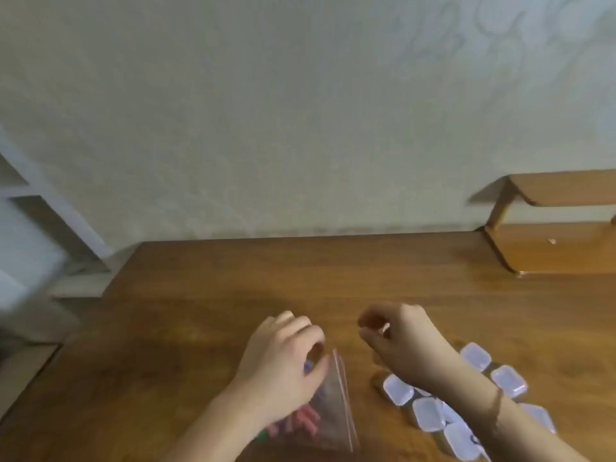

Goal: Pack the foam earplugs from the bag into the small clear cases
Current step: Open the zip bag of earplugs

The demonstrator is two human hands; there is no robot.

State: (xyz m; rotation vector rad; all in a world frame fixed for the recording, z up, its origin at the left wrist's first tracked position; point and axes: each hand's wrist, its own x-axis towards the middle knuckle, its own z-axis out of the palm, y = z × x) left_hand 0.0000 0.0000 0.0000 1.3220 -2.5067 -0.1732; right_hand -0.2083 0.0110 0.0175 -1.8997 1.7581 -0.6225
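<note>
left hand [286,355] grip on bag [330,405], cases [433,411] beside

dim, soft indoor light; whole frame blurry; wide-angle bending at edges; faint shadows.

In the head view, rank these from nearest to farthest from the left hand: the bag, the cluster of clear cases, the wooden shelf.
1. The bag, at the left hand, touching it.
2. The clear cases, to the right, under the right forearm.
3. The wooden shelf, far right against the wall.
</note>
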